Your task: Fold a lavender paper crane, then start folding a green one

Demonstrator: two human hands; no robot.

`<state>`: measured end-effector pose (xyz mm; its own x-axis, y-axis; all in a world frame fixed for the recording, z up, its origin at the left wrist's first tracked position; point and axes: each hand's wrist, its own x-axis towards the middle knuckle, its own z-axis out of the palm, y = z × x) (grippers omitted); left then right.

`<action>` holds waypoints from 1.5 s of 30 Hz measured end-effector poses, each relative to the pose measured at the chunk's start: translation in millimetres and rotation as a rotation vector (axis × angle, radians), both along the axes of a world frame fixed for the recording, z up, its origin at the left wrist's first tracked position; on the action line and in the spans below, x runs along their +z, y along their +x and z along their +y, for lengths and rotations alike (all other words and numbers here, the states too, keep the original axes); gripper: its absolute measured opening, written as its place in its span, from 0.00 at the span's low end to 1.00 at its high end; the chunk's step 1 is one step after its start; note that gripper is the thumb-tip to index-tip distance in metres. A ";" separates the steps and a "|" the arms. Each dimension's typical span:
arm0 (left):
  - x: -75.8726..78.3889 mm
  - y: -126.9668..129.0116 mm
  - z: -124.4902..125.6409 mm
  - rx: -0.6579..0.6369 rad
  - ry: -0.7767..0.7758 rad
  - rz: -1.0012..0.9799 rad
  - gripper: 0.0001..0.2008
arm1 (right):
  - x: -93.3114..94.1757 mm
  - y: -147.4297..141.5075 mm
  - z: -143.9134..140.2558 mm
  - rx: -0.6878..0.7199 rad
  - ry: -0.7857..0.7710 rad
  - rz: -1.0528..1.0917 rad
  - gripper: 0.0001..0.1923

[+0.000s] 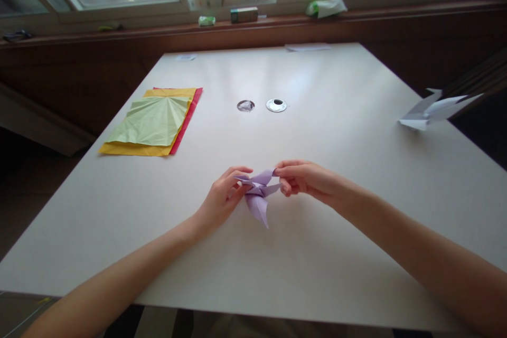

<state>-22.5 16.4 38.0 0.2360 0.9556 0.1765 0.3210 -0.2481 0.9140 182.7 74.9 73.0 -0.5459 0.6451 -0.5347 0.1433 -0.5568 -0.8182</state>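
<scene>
A purple folded-paper origami piece [258,203] with several pointed flaps is held between my two hands above the near middle of the white table [190,269]. My left hand [227,190] pinches its left side between thumb and fingers. At the upper right flap, the fingertips of my right hand [297,177] are closed on the paper's tip. One flap hangs down towards me, and another points right, close to my right fingers.
Creased sheets of light green [152,121], yellow [154,150] and red paper [184,129] lie stacked at the left. A white folded-paper piece [430,111] stands near the right edge. Two round holes, an uncovered one [246,106] and a metal-rimmed one [276,105], sit mid-table. Small packets line the windowsill [158,31].
</scene>
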 end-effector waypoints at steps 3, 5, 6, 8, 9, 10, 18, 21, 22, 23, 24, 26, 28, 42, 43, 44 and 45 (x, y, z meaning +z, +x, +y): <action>-1.0 -1.3 0.8 0.009 0.003 0.006 0.06 | 0.0 1.6 0.2 -0.019 -0.334 0.181 0.05; -1.9 -2.1 1.5 0.027 0.006 -0.001 0.06 | -0.7 2.3 0.1 -0.042 -0.458 0.227 0.06; -2.4 -2.3 1.7 0.039 0.006 -0.004 0.06 | -1.2 2.5 0.1 -0.055 -0.493 0.237 0.07; -3.0 -2.4 2.1 0.064 -0.001 -0.007 0.06 | -2.3 2.8 0.1 -0.078 -0.533 0.243 0.07; -3.2 -2.2 2.3 0.072 -0.003 -0.007 0.06 | -2.9 2.9 0.2 -0.083 -0.538 0.240 0.07; -3.4 -2.1 2.3 0.077 -0.004 -0.007 0.06 | -3.3 3.0 0.4 -0.082 -0.528 0.233 0.07; -2.9 0.0 1.8 0.116 -0.042 -0.044 0.06 | 2.2 1.6 -2.3 -0.150 0.136 -0.037 0.10; -1.9 0.8 1.7 0.121 -0.062 -0.079 0.07 | 6.2 -1.0 -8.8 -0.116 0.549 -0.104 0.12; -1.6 0.9 1.8 0.120 -0.064 -0.088 0.07 | 6.2 -2.1 -11.2 -0.053 0.656 -0.113 0.12; -1.4 0.9 1.9 0.118 -0.064 -0.093 0.07 | 5.3 -3.3 -13.5 0.013 0.752 -0.132 0.12; -1.3 0.7 2.1 0.110 -0.065 -0.094 0.07 | 3.4 -4.5 -15.4 0.067 0.843 -0.166 0.11; -1.5 -0.1 2.6 0.092 -0.062 -0.097 0.08 | -2.6 -6.5 -18.0 0.111 1.021 -0.251 0.08; -2.0 -1.3 3.5 0.088 -0.055 -0.095 0.08 | -9.6 -7.7 -18.2 0.107 1.157 -0.306 0.06; 1.4 -8.9 12.0 0.253 -0.077 -0.002 0.07 | -33.1 -0.2 -3.0 -0.050 1.246 -0.429 0.06; 2.1 -8.8 12.5 0.270 -0.091 -0.006 0.08 | -33.2 -0.2 -2.9 -0.063 1.247 -0.429 0.06; 2.7 -8.7 13.0 0.289 -0.107 -0.010 0.09 | -33.0 -0.3 -2.9 -0.078 1.250 -0.426 0.06; 3.3 -8.5 13.4 0.307 -0.123 -0.015 0.10 | -32.7 -0.3 -2.9 -0.091 1.255 -0.423 0.06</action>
<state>-30.9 29.8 41.3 -0.0686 0.9960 0.0565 0.3499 -0.0290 0.9363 182.4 71.9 40.3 -0.4144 0.8482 0.3299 0.5156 0.5175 -0.6829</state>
